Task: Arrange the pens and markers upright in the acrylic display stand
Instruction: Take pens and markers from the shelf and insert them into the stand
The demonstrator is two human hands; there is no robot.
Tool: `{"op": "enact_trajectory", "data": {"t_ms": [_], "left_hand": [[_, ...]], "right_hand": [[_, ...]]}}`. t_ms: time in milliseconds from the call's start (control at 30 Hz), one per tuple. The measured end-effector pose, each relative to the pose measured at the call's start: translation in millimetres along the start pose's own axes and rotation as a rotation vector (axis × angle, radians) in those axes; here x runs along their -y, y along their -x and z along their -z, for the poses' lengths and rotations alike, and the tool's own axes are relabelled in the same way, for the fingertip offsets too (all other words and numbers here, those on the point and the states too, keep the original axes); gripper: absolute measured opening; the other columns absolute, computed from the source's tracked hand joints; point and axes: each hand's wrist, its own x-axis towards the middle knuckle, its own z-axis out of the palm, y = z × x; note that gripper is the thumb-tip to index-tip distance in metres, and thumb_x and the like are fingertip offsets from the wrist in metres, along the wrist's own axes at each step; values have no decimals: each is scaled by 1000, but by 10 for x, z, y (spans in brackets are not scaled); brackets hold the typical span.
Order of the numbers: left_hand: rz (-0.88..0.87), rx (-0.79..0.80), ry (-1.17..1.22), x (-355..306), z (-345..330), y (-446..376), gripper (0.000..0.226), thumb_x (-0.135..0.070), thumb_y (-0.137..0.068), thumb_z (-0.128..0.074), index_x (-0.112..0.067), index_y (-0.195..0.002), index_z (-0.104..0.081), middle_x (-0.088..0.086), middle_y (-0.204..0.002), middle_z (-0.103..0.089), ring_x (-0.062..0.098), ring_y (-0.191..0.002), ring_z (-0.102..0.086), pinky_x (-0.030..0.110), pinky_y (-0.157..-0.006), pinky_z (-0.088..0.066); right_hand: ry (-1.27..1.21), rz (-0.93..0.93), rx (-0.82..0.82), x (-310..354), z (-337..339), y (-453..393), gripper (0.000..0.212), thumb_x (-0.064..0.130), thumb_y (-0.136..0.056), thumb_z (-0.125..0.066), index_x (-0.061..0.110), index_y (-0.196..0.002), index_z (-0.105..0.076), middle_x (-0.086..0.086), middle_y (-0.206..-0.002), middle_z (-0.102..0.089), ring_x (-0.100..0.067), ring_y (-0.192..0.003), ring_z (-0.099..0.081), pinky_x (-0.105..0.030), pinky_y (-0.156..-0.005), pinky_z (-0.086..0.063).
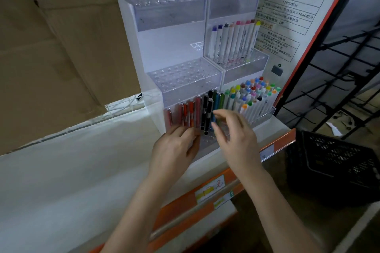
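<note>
Head view, clear tiered acrylic stand [181, 80], colourful upright pens [197, 109], both hands' fingers [221, 113] loosely apart.

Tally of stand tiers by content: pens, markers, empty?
Tiers holding pens: 1
Tiers holding markers: 2
Empty tiers: 3
Total: 6
</note>
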Motion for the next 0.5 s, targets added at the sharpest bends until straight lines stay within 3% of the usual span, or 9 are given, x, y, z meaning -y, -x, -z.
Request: {"op": "enact_trajectory", "data": {"t_ms": [200,500], "left_hand": [[140,12,-178,119,263,252,25,-27,-83,-47,-15,-81,-69,-2,-80,-67,20,-84,-59,27,-58,-50],[434,163,-453,582,1269,1212,32,-33,-78,-42,-15,-79,-69,0,-79,-68,27,-81,-64,31,-55,-52]], "right_hand": [[-56,182,230,182,-146,287,29,24,-89,-43,10,-108,-61,-3,-102,-62,-13,-101,-51,-22,-93,-40],[-322,412,538,1235,-758,366,30,25,-83,-44,8,-96,-65,-7,-91,-64,-27,-87,-61,-26,-82,-40]]}}
